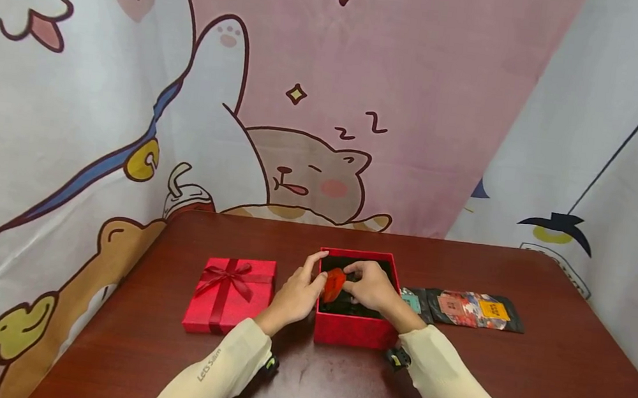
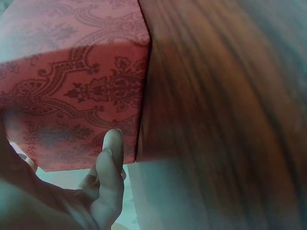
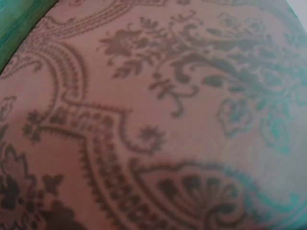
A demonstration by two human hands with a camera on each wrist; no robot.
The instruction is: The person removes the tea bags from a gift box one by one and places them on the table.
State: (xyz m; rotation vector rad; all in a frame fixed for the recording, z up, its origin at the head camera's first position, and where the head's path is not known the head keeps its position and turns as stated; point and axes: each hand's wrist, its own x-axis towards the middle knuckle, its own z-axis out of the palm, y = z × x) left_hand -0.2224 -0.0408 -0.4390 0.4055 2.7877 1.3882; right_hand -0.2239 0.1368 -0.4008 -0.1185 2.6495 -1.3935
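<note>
One orange-red item (image 1: 334, 285) lies between the left hand (image 1: 294, 294), fingers and thumb apart, and right hand (image 1: 373, 286), grip unclear.

Both your arms are in long sleeves of a pale cream fabric, the left sleeve (image 1: 216, 368) and the right sleeve (image 1: 465, 389) each softly creased and loose-fitting. Dark lettering (image 1: 209, 365) runs along your left sleeve; its first word looks like "Let's", the second is too small to read surely. At each cuff you wear a small black device, the left one (image 1: 271, 364) and the right one (image 1: 398, 358) both marked with yellow-green. Your hands (image 1: 297, 293) are ungloved.
</note>
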